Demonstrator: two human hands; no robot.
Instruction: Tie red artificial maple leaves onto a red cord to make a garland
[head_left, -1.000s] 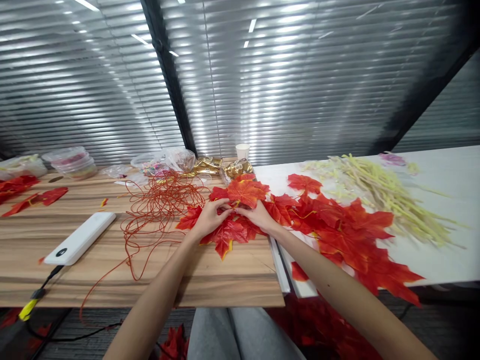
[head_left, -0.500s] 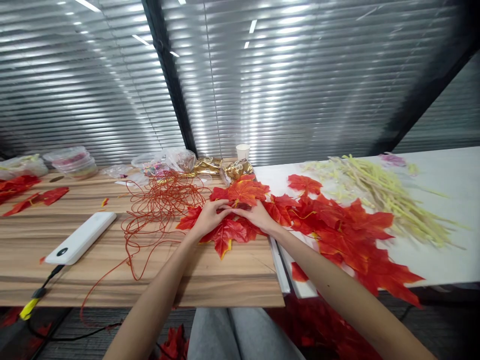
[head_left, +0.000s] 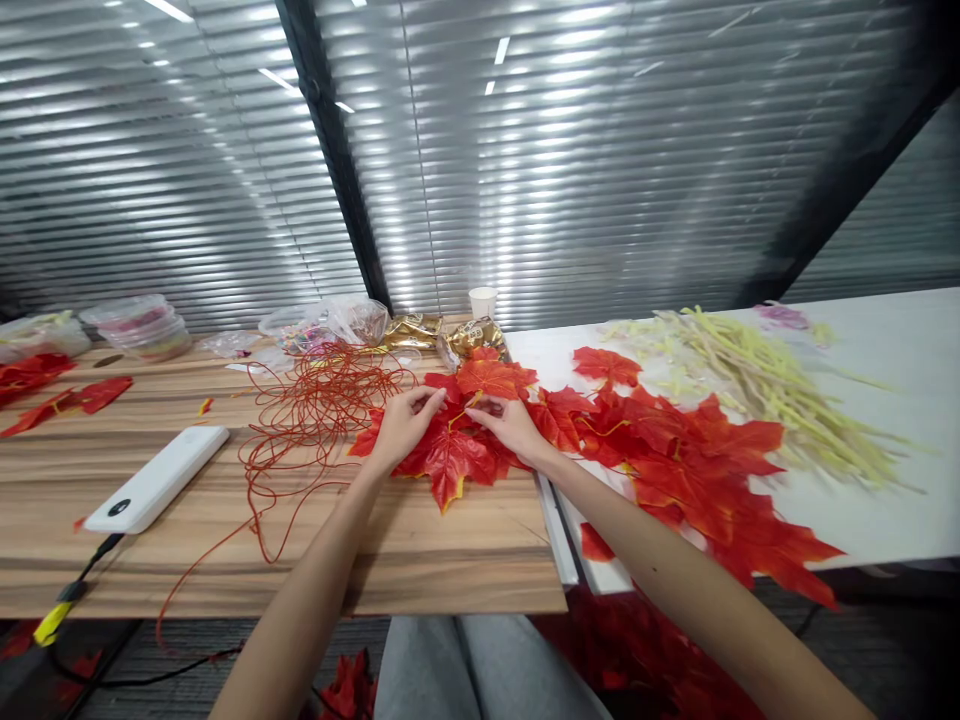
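Observation:
Red artificial maple leaves (head_left: pixel 452 458) with yellow edges and stems lie between my two hands, near the right end of the wooden tabletop. My left hand (head_left: pixel 403 428) is closed in a pinch over the left side of this cluster; what its fingertips hold is too small to make out. My right hand (head_left: pixel 511 426) pinches a leaf by its yellow stem, just below an upper orange-red leaf (head_left: pixel 495 378). To the left of my left hand spreads a loose tangle of thin red cord (head_left: pixel 322 400), one strand of which hangs over the front edge.
More red leaves (head_left: pixel 690 460) trail right across a white table (head_left: pixel 885 400), near yellow strips (head_left: pixel 780 390). A white power bank (head_left: pixel 157 480) with a cable sits left. Plastic tubs (head_left: pixel 142 328), gold packets (head_left: pixel 474 338) and a paper cup (head_left: pixel 483 301) stand at the back.
My hands have moved apart from touching fingertips, the left going left and slightly up. The yellow stem and the leaf below now show between them.

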